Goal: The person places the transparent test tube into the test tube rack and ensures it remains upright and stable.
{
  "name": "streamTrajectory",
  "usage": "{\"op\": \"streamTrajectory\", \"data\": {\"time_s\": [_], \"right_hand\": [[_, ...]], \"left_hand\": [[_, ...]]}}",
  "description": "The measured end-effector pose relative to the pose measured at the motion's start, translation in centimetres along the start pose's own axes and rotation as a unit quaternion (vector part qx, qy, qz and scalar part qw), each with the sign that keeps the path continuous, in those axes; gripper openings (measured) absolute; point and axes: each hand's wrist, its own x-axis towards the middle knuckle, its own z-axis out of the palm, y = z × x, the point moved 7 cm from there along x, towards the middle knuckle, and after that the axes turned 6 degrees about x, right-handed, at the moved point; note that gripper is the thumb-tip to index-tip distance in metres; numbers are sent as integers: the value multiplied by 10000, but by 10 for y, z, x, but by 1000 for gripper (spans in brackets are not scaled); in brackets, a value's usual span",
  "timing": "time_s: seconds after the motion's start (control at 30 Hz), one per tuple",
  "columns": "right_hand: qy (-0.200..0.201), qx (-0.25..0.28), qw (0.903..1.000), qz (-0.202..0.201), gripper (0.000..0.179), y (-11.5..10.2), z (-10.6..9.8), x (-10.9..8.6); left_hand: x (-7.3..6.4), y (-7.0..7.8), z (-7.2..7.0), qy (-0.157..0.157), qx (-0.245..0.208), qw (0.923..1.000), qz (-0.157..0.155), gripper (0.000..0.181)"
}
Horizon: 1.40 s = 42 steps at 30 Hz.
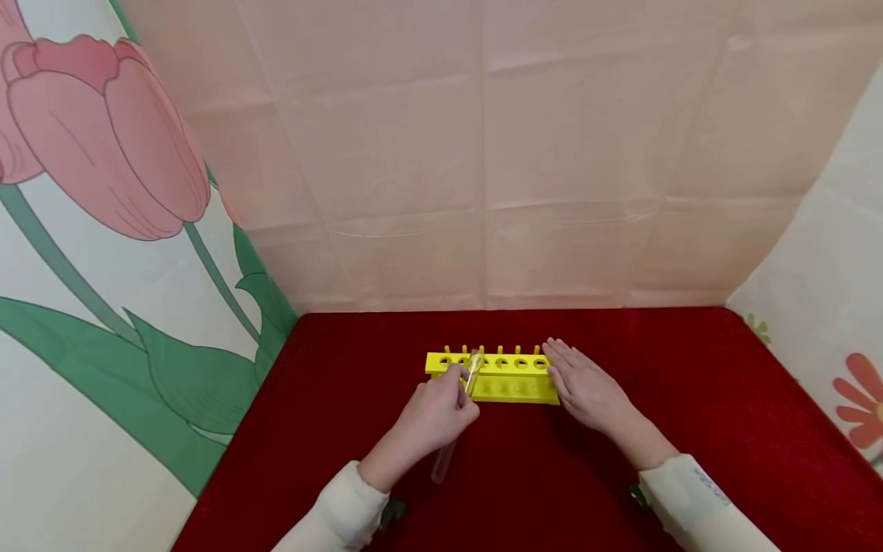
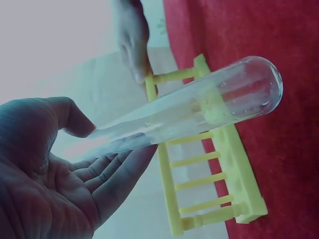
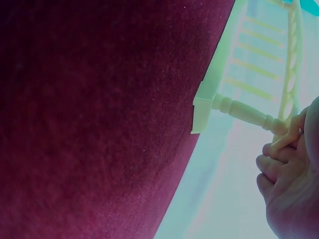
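A clear glass test tube (image 2: 179, 112) is pinched between the thumb and fingers of my left hand (image 1: 438, 406). The tube slants, its rounded end toward me and its other end over the left part of a yellow test tube rack (image 1: 517, 391). Droplets show inside the glass near the rounded end in the left wrist view. My right hand (image 1: 589, 387) holds the rack's right end, fingertips at the edge of the holed top plate (image 3: 290, 69). Its exact grip is partly hidden. The rack stands upright, with several round holes on top and pegs along the back.
A dark red cloth (image 1: 331, 368) covers the table. Behind it hangs a creased pinkish sheet (image 1: 483, 153). A tulip-printed curtain (image 1: 228, 368) borders the left side, and a flower-printed one (image 1: 821, 307) the right.
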Motion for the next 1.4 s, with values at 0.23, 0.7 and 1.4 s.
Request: {"op": "streamTrajectory", "data": {"time_s": [0.23,0.7,1.4], "right_hand": [[45,43,10000,-5,53,-1,-1,0],[119,49,9999,-4,52,-2,-1,-1],[71,165,9998,117,53,-1,-1,-1]], "left_hand": [[7,13,-9,350,107,9991,223,38],[21,30,-21,573,-464,9969,269,37],[42,49,-28,854,-688,9931,424,34]]}}
